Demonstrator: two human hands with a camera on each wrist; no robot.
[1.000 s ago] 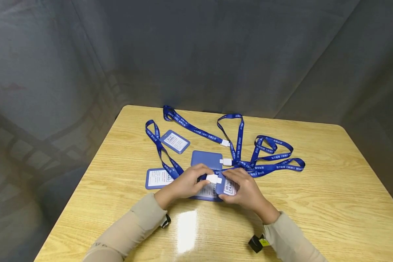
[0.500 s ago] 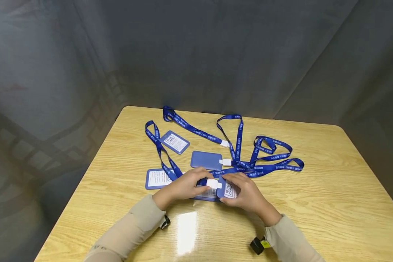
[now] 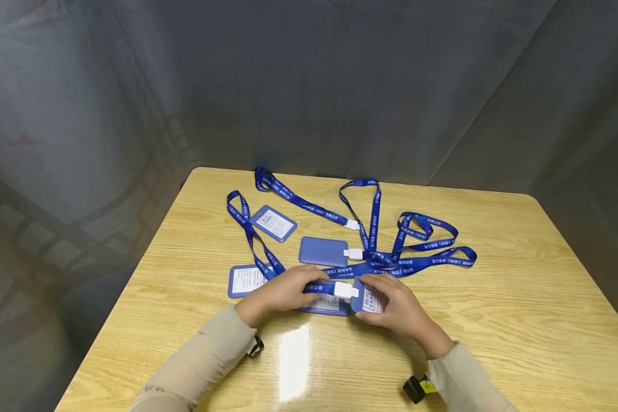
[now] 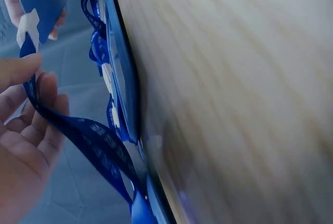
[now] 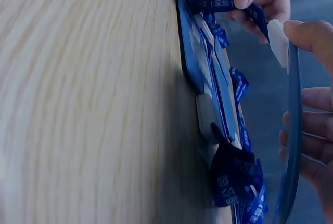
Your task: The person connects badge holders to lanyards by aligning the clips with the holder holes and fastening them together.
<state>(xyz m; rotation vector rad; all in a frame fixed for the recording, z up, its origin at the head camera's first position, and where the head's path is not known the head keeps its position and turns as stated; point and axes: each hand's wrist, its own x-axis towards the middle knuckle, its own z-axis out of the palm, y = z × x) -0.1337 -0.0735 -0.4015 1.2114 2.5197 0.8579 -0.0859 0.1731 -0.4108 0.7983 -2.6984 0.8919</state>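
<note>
My left hand (image 3: 283, 289) pinches a blue printed lanyard (image 4: 30, 86) between thumb and fingers, just behind its white clip (image 3: 343, 290). The clip joins a blue ID card holder (image 3: 369, 297), which my right hand (image 3: 404, 303) grips by its edges. In the right wrist view this holder (image 5: 294, 130) is seen edge-on, raised above the table. Below the hands lies another card holder (image 3: 325, 306), partly covered by the left hand and the strap. Left of it rests a card holder (image 3: 244, 280) with a lanyard (image 3: 252, 234) lying across it.
Behind the hands lies a blue holder (image 3: 323, 252) with its white clip (image 3: 355, 254). A loose card holder (image 3: 273, 223) sits further back, near a lanyard (image 3: 309, 205) ending in a white clip. Tangled lanyards (image 3: 427, 234) spread to the right on the wooden table (image 3: 520, 297).
My right hand has moved slightly right with the card holder. The left fingers now sit further back on the strap, off the white clip, and more strap shows between the hands.
</note>
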